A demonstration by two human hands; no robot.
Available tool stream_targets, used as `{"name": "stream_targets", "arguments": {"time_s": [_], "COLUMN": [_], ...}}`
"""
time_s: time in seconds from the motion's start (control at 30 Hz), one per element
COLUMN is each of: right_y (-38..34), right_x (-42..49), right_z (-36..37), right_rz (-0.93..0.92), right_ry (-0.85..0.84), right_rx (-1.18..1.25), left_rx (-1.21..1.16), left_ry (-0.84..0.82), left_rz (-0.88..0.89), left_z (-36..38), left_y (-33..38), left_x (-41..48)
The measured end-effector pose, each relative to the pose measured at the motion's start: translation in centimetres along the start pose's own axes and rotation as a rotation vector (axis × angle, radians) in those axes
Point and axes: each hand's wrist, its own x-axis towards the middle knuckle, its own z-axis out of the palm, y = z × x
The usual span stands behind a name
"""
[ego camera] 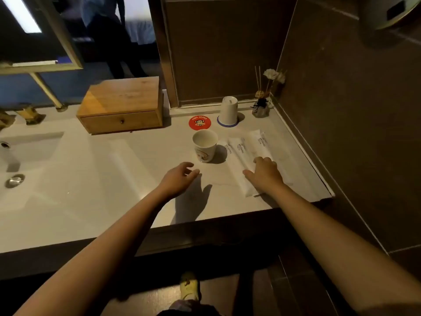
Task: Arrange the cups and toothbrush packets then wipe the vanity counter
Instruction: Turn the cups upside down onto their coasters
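Observation:
A white cup with a cartoon print (pixel 204 145) stands upright on the pale vanity counter (pixel 91 190). Behind it lies a red round coaster (pixel 199 122). A second white cup (pixel 229 109) stands upside down on a blue-rimmed coaster (pixel 219 123). Three white toothbrush packets (pixel 241 156) lie side by side right of the printed cup. My right hand (pixel 264 172) rests flat on the near ends of the packets, fingers spread. My left hand (pixel 181 176) hovers just in front of the printed cup, fingers apart and holding nothing.
A wooden drawer box (pixel 120 108) sits at the back left of the cups. A reed diffuser with a white flower (pixel 262 103) stands in the back right corner. The sink basin (pixel 27 149) and gold tap (pixel 25 112) are at left. Dark tiled walls bound the right side.

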Motion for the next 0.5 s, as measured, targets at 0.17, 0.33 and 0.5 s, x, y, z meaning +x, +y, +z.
{"name": "stream_targets", "arguments": {"time_s": [0.17, 0.33, 0.5], "right_y": [-0.8, -0.8, -0.9], "right_x": [1.3, 2.9, 4.3], "right_z": [1.2, 1.8, 2.4], "right_rz": [0.077, 0.178, 0.202], "right_ry": [-0.002, 0.040, 0.021], "right_rx": [-0.048, 0.027, 0.125], "left_rx": [-0.051, -0.212, -0.345], "left_ry": [0.120, 0.121, 0.020], "left_rz": [0.029, 0.215, 0.267], "left_z": [-0.3, -0.8, -0.8], "left_y": [0.6, 0.5, 0.1], "left_x": [3.6, 6.9, 9.1]}}
